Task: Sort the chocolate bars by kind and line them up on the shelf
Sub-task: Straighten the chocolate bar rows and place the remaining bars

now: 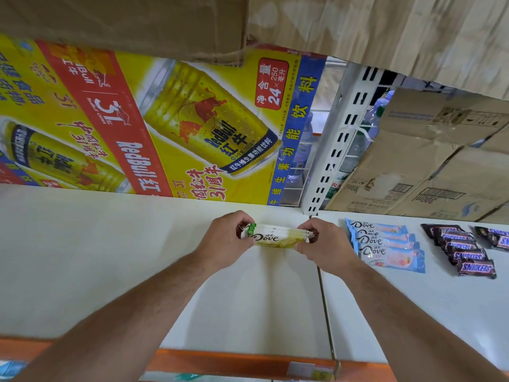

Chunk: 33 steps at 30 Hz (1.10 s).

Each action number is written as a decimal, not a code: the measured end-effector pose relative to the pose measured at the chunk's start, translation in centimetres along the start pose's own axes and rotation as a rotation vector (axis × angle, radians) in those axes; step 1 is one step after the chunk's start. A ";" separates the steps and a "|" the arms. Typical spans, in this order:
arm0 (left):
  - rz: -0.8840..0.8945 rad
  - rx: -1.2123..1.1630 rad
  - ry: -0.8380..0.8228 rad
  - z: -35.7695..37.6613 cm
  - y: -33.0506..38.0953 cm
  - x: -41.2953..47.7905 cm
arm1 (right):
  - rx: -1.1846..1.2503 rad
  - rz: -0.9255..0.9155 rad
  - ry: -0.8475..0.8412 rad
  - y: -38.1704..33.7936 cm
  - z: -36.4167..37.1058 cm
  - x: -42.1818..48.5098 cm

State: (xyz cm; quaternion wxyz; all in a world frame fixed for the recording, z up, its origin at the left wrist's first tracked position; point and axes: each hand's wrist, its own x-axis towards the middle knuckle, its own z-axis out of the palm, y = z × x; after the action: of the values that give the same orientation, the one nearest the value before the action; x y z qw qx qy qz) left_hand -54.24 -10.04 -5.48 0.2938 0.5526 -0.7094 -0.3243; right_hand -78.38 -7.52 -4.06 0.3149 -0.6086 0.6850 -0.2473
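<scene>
Left grip (228, 238), right grip (319, 244) each pinch one end of yellow Dove bars (275, 237); stack spans between them.

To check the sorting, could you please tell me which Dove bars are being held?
The yellow-and-white Dove bars, gripped at the ends by left hand and right hand; the blue-and-pink Dove bars lie on the white shelf.

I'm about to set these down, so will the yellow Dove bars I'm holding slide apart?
Likely slippery: the yellow Dove bars have glossy wrappers and are stacked, so they may fan apart once the left hand and right hand release their ends. Flat and straight between the hands, they seem stiff and unlikely to roll.
</scene>
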 end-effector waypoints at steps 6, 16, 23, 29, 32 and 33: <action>-0.097 0.006 0.067 -0.9 -0.1 1.5 | -0.007 0.003 0.038 -1.4 0.7 1.8; -0.186 0.005 0.173 -1.7 -0.7 4.6 | -0.027 0.003 0.121 -3.6 2.9 5.7; -0.178 -0.012 0.189 -1.4 -1.2 4.7 | -0.037 0.031 0.208 -3.2 3.6 5.6; -0.157 -0.017 0.272 -0.9 -1.5 3.8 | -0.085 0.053 0.269 -2.5 3.8 4.7; 0.039 0.251 0.353 -0.5 -0.9 2.6 | -0.127 0.057 0.297 -2.2 4.0 3.4; 0.153 0.321 0.353 -0.3 -0.4 2.1 | -0.159 0.055 0.305 -2.1 4.0 2.8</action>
State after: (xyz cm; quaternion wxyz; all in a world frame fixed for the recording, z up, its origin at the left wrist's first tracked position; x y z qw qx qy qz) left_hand -54.22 -12.18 -5.53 0.3453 0.5850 -0.7292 -0.0827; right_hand -74.21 -10.40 -5.64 0.1646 -0.5681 0.7586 -0.2732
